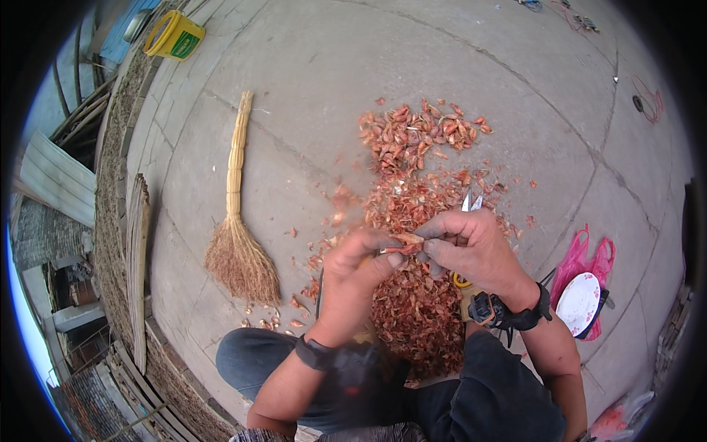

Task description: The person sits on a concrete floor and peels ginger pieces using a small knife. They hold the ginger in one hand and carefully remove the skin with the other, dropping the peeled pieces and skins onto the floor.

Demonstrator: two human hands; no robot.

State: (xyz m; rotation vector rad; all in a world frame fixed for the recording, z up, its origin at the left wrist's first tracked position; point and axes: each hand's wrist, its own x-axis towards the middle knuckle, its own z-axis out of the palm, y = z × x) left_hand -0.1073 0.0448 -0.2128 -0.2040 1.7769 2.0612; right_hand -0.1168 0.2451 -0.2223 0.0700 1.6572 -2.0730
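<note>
Between my two hands is a small reddish shallot bulb [407, 247] with loose papery skin. My left hand [362, 268] pinches its left side, and the fingertips of my right hand [469, 243] grip its right side. A pair of scissors [471, 201] lies under my right hand, blades pointing away and a yellow handle partly showing below the palm. Beneath both hands spreads a heap of reddish papery skins [420, 320], reaching back between my legs. Beyond it sits a pile of unpeeled shallots [409, 132]. A few pale bulbs [270, 322] lie near my left knee.
A straw broom [237, 221] lies on the concrete at left. At right are a pink plastic bag [571, 257] and a white plate [578, 304] with a floral rim. A yellow bucket [175, 36] stands far left, near a long wooden plank [137, 271]. Wires lie at upper right.
</note>
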